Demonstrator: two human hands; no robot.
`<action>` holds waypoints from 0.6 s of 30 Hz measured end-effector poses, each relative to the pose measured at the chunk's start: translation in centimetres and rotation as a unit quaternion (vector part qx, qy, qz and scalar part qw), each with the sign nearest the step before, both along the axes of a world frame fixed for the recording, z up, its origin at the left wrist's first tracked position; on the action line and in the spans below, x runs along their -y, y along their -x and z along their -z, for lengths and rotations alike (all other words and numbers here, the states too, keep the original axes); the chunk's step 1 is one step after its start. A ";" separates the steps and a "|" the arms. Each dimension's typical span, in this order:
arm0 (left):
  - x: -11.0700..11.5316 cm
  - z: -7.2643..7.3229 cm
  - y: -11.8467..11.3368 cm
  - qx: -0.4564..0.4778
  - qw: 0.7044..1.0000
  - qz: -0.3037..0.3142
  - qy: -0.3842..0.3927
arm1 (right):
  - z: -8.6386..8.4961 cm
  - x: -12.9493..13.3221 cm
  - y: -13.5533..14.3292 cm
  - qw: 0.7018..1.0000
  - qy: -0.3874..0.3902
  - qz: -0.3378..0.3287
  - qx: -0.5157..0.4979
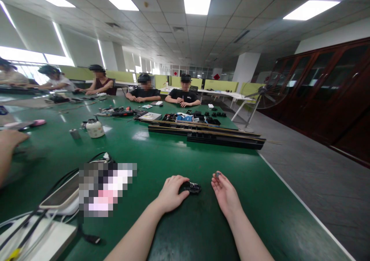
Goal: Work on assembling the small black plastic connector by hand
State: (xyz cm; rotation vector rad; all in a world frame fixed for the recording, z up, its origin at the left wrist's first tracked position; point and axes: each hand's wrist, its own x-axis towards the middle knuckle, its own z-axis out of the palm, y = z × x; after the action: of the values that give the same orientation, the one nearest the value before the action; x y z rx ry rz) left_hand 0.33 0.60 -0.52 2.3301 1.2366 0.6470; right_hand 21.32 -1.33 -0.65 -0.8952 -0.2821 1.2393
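Observation:
My left hand (171,194) rests on the green table (190,234) with its fingers and thumb closed round one end of a small black part (194,188). Light-coloured details show on top of that part, but its kind is unclear. A short way to the right, my right hand (226,196) is turned palm up. Between its thumb and fingertips it pinches a small grey piece (217,175), too small to name. The two hands are apart, and the grey piece does not touch the black part.
Cables (31,234), a white box (54,239) and a power-bank-like device (65,191) lie left. Beyond stand a jar (95,128) and grey cylinder (74,133). Long black rails (225,138) with thin rods cross ahead. Another person's hand (11,139) is at far left; several people sit farther back.

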 end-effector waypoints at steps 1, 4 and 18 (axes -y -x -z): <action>0.0 0.0 0.0 -0.001 1.000 0.000 0.000 | 0.0 0.0 -0.1 1.000 0.002 -0.002 -0.006; 0.0 0.0 0.1 -0.004 1.000 0.000 0.002 | 0.3 -0.1 -0.3 1.000 0.005 -0.003 -0.017; 0.0 0.1 0.1 0.008 1.000 0.002 0.002 | 1.6 -0.5 -0.8 0.997 -0.014 -0.005 0.080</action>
State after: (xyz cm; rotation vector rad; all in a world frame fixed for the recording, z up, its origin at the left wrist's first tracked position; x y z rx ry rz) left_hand 0.23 0.59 -0.60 2.3179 1.2255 0.6607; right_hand 22.17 -0.87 -2.21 -0.9711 -0.4306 1.1731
